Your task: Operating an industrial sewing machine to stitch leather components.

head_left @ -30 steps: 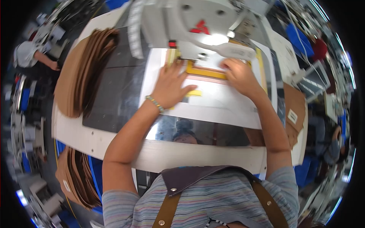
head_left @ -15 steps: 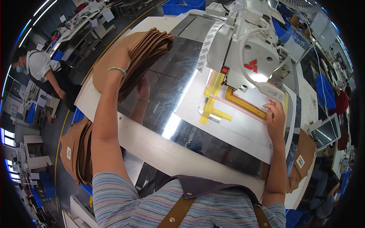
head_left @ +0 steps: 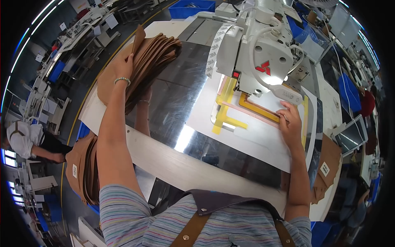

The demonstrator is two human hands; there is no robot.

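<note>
My left hand (head_left: pixel 123 70) closes on the top edge of the soft brown stacked leather pieces (head_left: pixel 144 61) at ten o'clock, which look limp and light, while my right hand (head_left: pixel 290 123) lies open-fingered on the white plastic stitching template (head_left: pixel 263 136) at three o'clock.

left hand (head_left: pixel 124 68) outstretched, right hand (head_left: pixel 290 123) flat

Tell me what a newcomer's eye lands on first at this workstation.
First comes the big white sewing machine at the top centre, its lamp glaring over a yellow and orange template frame on the shiny table. The right hand rests at the frame's edge. On the far left the left hand lies on a stack of brown cut pieces.
</note>
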